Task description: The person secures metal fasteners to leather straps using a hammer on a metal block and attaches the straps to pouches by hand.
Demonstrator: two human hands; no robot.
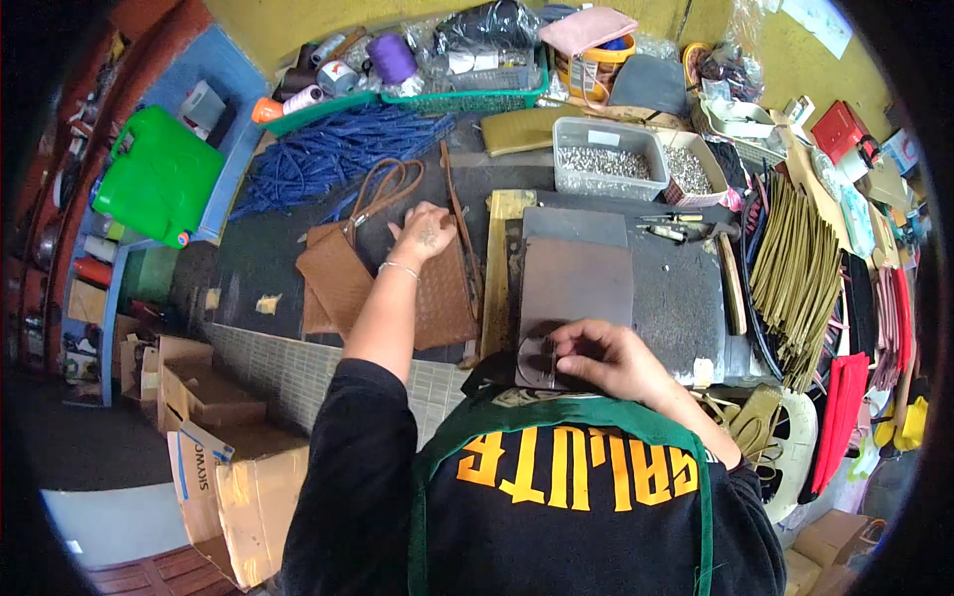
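My left hand (424,233) reaches to the top edge of a large brown woven-pattern bag (442,293), fingers bent down over it. A smaller brown woven pouch (338,273) with a looped wrist strap (393,184) overlaps that bag on its left. Close to my body, my right hand (611,360) is closed, with thumb and fingers bent at the near end of a flat dark brown leather panel (576,278). A small dark rounded piece (537,356) shows by those fingertips; whether they grip it is unclear.
Blue straps (328,159) lie heaped at the back left. Clear tubs of metal fittings (606,164) stand behind the panel, with hand tools (676,223) nearby. Olive straps (795,268) hang at the right. A cardboard box (248,497) sits below the table's left side.
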